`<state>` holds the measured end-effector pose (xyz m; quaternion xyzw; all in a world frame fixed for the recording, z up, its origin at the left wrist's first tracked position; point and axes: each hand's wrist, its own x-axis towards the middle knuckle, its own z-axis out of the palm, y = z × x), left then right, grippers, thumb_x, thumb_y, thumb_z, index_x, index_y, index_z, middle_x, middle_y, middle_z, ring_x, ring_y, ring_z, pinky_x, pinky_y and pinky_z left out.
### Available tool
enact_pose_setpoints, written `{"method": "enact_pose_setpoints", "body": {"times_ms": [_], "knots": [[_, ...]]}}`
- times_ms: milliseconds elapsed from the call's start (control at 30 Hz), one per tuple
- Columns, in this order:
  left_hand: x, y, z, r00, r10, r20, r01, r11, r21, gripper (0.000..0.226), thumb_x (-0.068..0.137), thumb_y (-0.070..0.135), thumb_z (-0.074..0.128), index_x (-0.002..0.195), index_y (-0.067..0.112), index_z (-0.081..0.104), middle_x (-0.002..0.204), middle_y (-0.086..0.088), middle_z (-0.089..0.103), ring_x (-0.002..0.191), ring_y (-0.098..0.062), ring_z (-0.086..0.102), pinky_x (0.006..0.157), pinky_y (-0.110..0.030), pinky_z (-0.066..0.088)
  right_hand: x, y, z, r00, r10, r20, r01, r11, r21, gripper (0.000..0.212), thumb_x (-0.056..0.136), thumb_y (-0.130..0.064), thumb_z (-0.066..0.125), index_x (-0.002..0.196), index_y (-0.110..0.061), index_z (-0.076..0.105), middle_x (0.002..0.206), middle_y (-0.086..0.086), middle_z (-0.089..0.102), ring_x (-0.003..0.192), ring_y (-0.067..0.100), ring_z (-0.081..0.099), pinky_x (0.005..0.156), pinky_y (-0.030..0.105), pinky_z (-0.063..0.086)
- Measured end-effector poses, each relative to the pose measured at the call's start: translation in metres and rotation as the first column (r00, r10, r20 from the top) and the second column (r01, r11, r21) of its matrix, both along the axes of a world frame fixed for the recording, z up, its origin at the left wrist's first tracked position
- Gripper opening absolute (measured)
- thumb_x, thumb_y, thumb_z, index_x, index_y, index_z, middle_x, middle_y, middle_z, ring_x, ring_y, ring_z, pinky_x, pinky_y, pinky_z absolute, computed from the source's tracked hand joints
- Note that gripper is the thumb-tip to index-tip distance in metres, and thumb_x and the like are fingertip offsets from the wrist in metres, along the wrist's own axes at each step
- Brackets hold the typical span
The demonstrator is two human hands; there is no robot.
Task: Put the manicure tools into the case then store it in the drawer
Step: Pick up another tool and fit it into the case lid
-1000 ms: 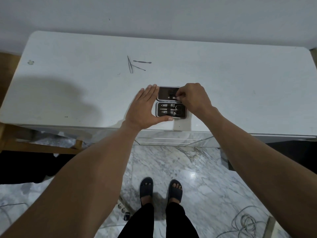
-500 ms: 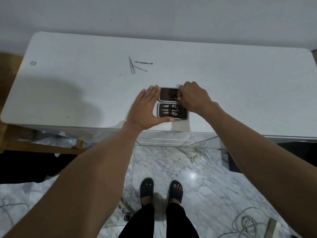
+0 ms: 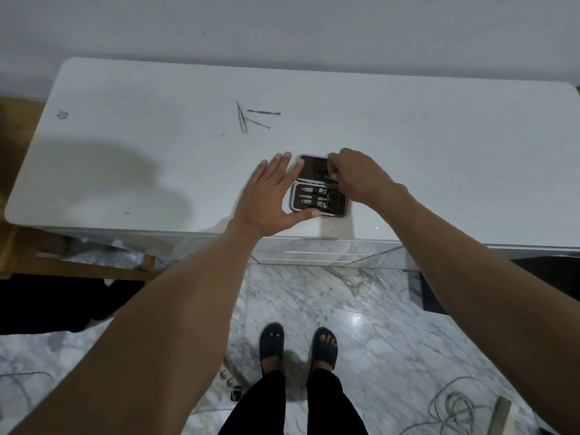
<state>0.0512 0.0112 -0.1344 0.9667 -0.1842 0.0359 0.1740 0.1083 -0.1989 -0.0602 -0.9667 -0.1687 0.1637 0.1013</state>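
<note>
You are working through the packing step: the open manicure case (image 3: pixel 318 189) is lying flat near the front edge of the white dresser top (image 3: pixel 439 146), and your right hand (image 3: pixel 357 177) is hovering over the hinge line with its fingers pinched together on something small and slim, probably a tool you are seating in the far half; what exactly it is cannot be made out. Your left hand (image 3: pixel 270 196) is lying spread flat against the case's left side, fingers extended and thumb along the near edge, gripping nothing, just steadying the case.

The near half is holding what look like two nail clippers (image 3: pixel 314 196) and small scissors (image 3: pixel 333 197) in their loops. The far half is looking dark and mostly bare, partly hidden by your right hand.

Three tools are lying loose well behind the case: tweezers (image 3: pixel 241 117), a thin pick (image 3: pixel 258 122) and a cuticle pusher (image 3: pixel 264 113). Next you are probably reaching back for those, seating each one, then closing the lid before going to the drawer front (image 3: pixel 314 254) below.
</note>
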Motion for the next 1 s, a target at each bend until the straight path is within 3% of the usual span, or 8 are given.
{"method": "enact_pose_setpoints", "body": {"times_ms": [167,433,633,867,1000], "knots": [[0.0,-0.001,-0.001,1.0,0.012,0.003,-0.012,1.0,-0.027,0.105,0.086,0.089,0.041,0.164,0.019,0.029,0.171,-0.01,0.026,0.16,-0.025,0.02,0.131,-0.047,0.017,-0.001,-0.007,0.004,0.999,-0.027,0.04,0.024,0.997,0.078,0.017,0.086,-0.007,0.059,0.095,-0.009,0.073,0.097,0.014,0.067,0.092,0.032,0.061,0.077,0.036,0.049],[-0.001,-0.002,-0.002,1.0,0.025,-0.005,-0.026,0.997,-0.077,0.107,0.084,0.087,0.047,0.157,0.009,0.041,0.169,-0.011,0.03,0.16,-0.025,0.022,0.131,-0.047,0.017,-0.008,0.0,-0.01,0.977,-0.088,0.193,0.073,0.994,0.083,0.018,0.089,-0.008,0.058,0.1,-0.006,0.073,0.101,0.013,0.065,0.09,0.034,0.063,0.076,0.04,0.052],[0.001,-0.001,0.0,0.999,-0.008,0.039,0.007,0.999,0.042,0.114,0.087,0.09,0.033,0.164,0.007,0.023,0.173,-0.009,0.021,0.16,-0.022,0.019,0.131,-0.048,0.017,-0.013,0.002,-0.014,0.967,-0.094,0.238,0.07,0.992,0.104,0.02,0.089,-0.003,0.052,0.096,-0.002,0.071,0.099,0.016,0.062,0.09,0.035,0.058,0.07,0.043,0.051],[0.001,-0.001,-0.003,0.999,-0.007,0.054,0.005,0.999,0.048,0.115,0.086,0.09,0.034,0.161,0.003,0.03,0.169,-0.012,0.03,0.158,-0.024,0.026,0.13,-0.05,0.019,-0.003,0.0,-0.005,0.987,-0.089,0.133,0.085,0.996,0.04,0.014,0.09,-0.01,0.052,0.097,-0.014,0.063,0.098,0.01,0.056,0.099,0.031,0.05,0.064,0.035,0.039],[0.002,-0.002,-0.004,0.998,-0.002,0.064,0.0,1.0,0.026,0.114,0.085,0.088,0.041,0.16,0.002,0.033,0.168,-0.013,0.033,0.157,-0.025,0.029,0.13,-0.05,0.02,0.004,0.003,0.005,0.991,-0.091,0.097,0.095,0.995,-0.036,0.018,0.087,-0.01,0.051,0.095,-0.019,0.064,0.098,0.006,0.061,0.096,0.029,0.057,0.065,0.034,0.04]]}}
